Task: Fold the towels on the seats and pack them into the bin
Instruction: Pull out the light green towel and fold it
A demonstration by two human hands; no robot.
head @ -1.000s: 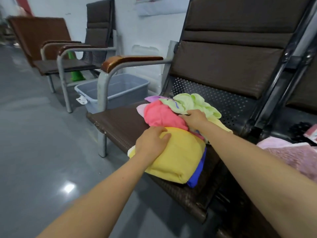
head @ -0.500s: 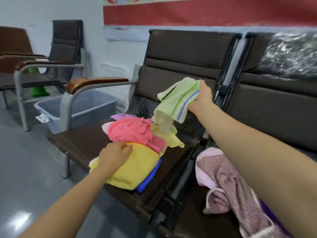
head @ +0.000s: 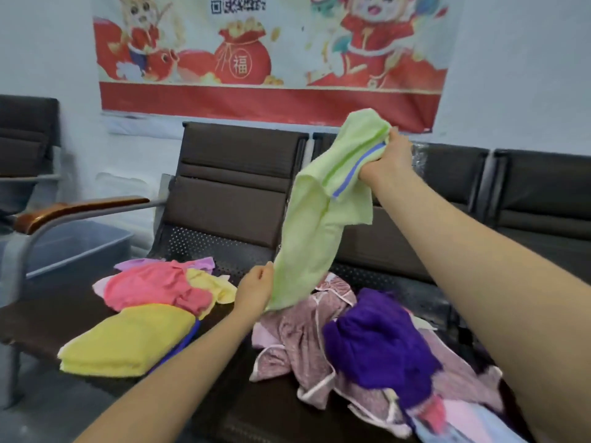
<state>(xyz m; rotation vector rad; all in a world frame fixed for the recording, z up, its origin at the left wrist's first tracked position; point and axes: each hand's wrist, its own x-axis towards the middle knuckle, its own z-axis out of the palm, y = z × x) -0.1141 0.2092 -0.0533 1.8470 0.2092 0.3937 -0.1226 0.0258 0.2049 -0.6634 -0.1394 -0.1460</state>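
Above the seats (head: 48,318), a light green towel (head: 307,238) hanging in the air, lifted clear of the pile it lay on a second ago. Right hand (head: 385,161) raised high, fingers clamped on a bunched upper edge beside a blue stripe. Left hand (head: 256,290), no longer pressing on the folded yellow towel (head: 128,340), now at the lower hanging edge, fingers touching or lightly pinching the cloth; cannot tell which. Hands well apart, top and bottom of one towel. Likely meaning for the task: one towel folded and waiting, the next picked out and about to be shaken flat for folding; nothing visibly packed yet.

Green towel soft and limp, terry-looking, draping in long loose folds, narrow where gathered and wider lower down. Folded yellow towel a thick, plump rectangle with a blue edge peeping beneath. Behind it a crumpled pink towel (head: 153,286), a pale yellow one (head: 208,282) and a lilac corner (head: 134,265), all rumpled. On the next seat a tangle of dusty-pink printed cloth (head: 297,340) with pale piping and a fuzzy deep purple towel (head: 380,343). Grey plastic bin (head: 80,247) on the floor at the left, beyond the armrest (head: 80,207), smooth-walled and rectangular. Seats dark, with perforated metal at the back.
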